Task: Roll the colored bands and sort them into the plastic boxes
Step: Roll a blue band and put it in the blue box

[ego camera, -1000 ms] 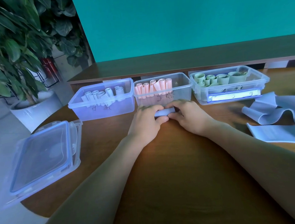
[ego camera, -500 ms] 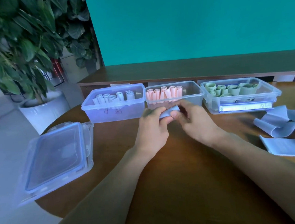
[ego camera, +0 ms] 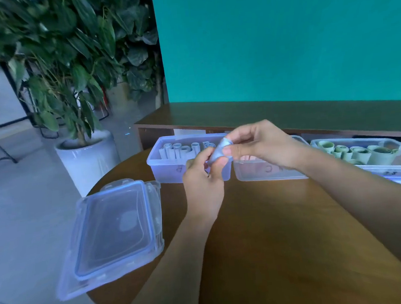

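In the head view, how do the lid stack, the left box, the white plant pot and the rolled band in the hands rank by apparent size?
1. Lid stack, though it lies nearest the camera.
2. and 3. Left box and white plant pot look alike; the hands hide part of the box.
4. Rolled band.

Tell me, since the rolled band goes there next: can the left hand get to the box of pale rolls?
Probably yes. The left hand holds the rolled band right in front of the box of pale rolls, which is open on top with nothing between.
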Available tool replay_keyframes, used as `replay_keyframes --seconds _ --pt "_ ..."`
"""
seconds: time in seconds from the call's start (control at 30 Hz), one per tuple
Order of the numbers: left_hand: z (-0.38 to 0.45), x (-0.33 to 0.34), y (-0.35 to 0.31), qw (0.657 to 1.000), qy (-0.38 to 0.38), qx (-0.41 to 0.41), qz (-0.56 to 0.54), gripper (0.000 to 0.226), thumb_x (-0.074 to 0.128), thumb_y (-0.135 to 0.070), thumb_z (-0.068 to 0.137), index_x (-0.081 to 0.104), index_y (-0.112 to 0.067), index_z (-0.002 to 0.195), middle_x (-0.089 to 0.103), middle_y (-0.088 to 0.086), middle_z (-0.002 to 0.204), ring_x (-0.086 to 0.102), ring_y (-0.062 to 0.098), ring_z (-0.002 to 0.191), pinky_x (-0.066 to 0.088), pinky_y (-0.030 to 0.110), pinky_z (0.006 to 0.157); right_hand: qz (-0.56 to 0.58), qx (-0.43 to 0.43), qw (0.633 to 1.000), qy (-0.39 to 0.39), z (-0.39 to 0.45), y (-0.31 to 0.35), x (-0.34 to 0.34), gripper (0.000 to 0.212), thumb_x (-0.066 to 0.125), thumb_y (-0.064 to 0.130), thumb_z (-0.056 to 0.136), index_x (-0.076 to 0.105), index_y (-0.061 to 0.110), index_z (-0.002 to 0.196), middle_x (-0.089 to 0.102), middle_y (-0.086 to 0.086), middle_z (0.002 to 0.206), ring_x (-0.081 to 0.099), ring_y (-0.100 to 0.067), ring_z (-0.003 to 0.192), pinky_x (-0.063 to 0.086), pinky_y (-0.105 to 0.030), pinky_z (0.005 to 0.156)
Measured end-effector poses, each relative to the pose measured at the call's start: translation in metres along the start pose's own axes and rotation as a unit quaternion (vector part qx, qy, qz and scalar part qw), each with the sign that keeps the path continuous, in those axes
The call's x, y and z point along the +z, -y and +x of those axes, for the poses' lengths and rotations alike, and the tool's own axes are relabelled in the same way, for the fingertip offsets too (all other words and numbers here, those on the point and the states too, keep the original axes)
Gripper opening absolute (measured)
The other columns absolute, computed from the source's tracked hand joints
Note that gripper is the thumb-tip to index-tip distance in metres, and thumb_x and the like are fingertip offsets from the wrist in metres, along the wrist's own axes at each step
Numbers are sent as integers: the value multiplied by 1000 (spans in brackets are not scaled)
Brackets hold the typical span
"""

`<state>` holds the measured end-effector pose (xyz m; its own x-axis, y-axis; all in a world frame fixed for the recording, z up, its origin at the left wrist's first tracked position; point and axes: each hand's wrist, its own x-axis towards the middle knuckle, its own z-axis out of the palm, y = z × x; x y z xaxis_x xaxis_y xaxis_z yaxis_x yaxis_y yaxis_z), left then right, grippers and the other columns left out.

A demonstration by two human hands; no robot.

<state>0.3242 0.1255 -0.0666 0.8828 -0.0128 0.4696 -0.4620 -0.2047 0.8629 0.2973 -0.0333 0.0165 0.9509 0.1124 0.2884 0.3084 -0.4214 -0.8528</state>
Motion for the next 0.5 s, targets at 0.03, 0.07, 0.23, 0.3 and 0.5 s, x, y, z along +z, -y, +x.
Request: replay_keyframes --seconds 0.03,0.07,0.23,0.3,0.5 --pt "2 0 -1 1000 -6 -5 -10 34 64 -36 96 64 -24 128 62 -9 116 58 7 105 43 6 82 -15 1 1000 10 6 2 -4 20 78 10 85 76 2 103 77 -14 98 68 -13 79 53 -21 73" --pt "5 0 0 1000 -14 -5 -16 35 64 -37 96 64 -25 128 59 -11 115 57 8 107 43 7 83 -32 0 999 17 13 3 -6 20 79 12 85 76 3 102 77 -13 97 68 -15 79 54 -22 74" --pt "15 5 10 995 -73 49 49 42 63 -42 96 61 -26 134 62 -10 128 41 6 123 44 27 94 -90 14 996 -17 48 -4 -13 21 81 18 85 77 6 101 78 -10 91 72 -25 77 58 -38 79" --pt "15 6 15 991 -94 55 73 42 62 -42 97 60 -25 136 61 -8 131 37 3 120 39 24 95 -132 25 990 -34 62 -13 -15 18 81 19 85 77 7 98 78 -10 92 74 -31 85 60 -45 86" --pt "15 12 34 984 -116 61 123 37 62 -41 98 62 -25 132 59 -6 128 40 9 118 49 34 94 -316 60 945 -51 98 -39 -22 24 79 27 88 76 12 106 75 -7 106 69 -21 95 53 -30 89"
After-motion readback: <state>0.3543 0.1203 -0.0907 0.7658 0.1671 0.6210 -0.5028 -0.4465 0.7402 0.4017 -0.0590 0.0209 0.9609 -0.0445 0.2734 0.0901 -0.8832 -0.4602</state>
